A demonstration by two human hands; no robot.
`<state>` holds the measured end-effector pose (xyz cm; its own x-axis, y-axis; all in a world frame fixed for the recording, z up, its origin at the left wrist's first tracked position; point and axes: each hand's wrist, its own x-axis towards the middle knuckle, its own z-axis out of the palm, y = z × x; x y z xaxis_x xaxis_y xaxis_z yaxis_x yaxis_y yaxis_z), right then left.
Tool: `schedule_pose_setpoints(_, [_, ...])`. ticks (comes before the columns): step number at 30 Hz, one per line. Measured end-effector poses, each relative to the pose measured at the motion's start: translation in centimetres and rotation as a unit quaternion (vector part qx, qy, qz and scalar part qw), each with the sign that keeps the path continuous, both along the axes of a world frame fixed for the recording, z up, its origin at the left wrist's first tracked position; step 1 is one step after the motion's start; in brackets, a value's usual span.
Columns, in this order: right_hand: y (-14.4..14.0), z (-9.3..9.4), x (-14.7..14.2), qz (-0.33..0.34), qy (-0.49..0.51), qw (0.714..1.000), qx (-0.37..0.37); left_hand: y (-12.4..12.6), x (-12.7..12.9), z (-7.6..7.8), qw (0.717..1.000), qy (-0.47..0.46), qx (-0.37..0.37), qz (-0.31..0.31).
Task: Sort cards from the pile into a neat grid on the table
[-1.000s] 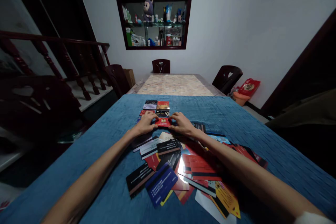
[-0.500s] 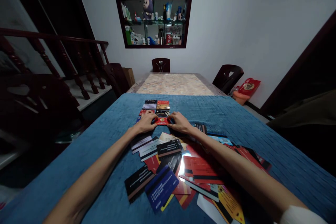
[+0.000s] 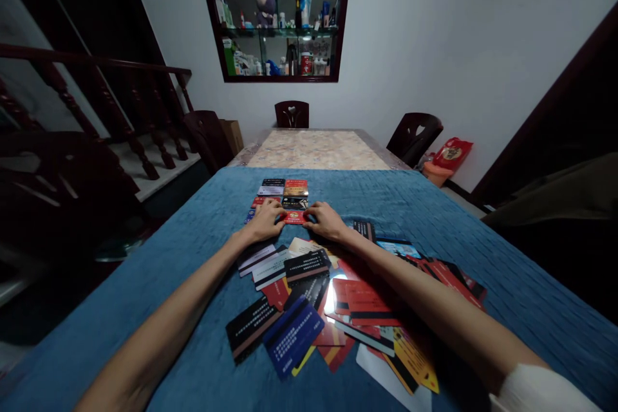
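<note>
A red card (image 3: 294, 217) lies flat on the blue cloth at the near right of a small two-column grid of cards. My left hand (image 3: 265, 220) has its curled fingers at the card's left edge and partly covers the cards in the left column. At the right edge of the same card, my right hand (image 3: 326, 221) grips with bent fingers. Beyond it sit a black patterned card (image 3: 295, 203), an orange-red card (image 3: 296, 187) and a black-and-silver card (image 3: 271, 187). Under and between my forearms spreads a loose pile including a blue card (image 3: 293, 337) and a black card (image 3: 306, 268).
The blue cloth (image 3: 183, 277) covers the near part of the table, with a patterned tabletop (image 3: 313, 149) beyond. Dark chairs (image 3: 414, 135) stand around it. A wall niche (image 3: 275, 79) holds a plush toy and bottles. A red bag (image 3: 452, 153) rests at the right.
The whole view has shifted slightly, so the scene sits a little higher and further left. Both hands stay at the red card, which shows no clear movement on the cloth.
</note>
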<state>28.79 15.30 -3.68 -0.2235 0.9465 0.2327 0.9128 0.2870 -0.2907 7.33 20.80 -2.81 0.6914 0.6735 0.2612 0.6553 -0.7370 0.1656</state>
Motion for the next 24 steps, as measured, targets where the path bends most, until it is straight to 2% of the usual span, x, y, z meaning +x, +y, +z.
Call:
schedule_pose_setpoints(6, [-0.1, 0.1, -0.1, -0.006, -0.005, 1.000, -0.006, -0.6, 0.3, 0.3, 0.999, 0.023, 0.022, -0.020])
schedule_pose_setpoints(18, [-0.2, 0.3, -0.4, -0.022, -0.012, 1.000, -0.006, -0.9, 1.4, 1.4, 0.998, 0.064, -0.004, 0.030])
schedule_pose_setpoints(24, [-0.1, 0.3, -0.5, -0.027, -0.014, 1.000, -0.005, -0.9, 1.2, 0.9, 0.998, 0.041, -0.002, 0.039])
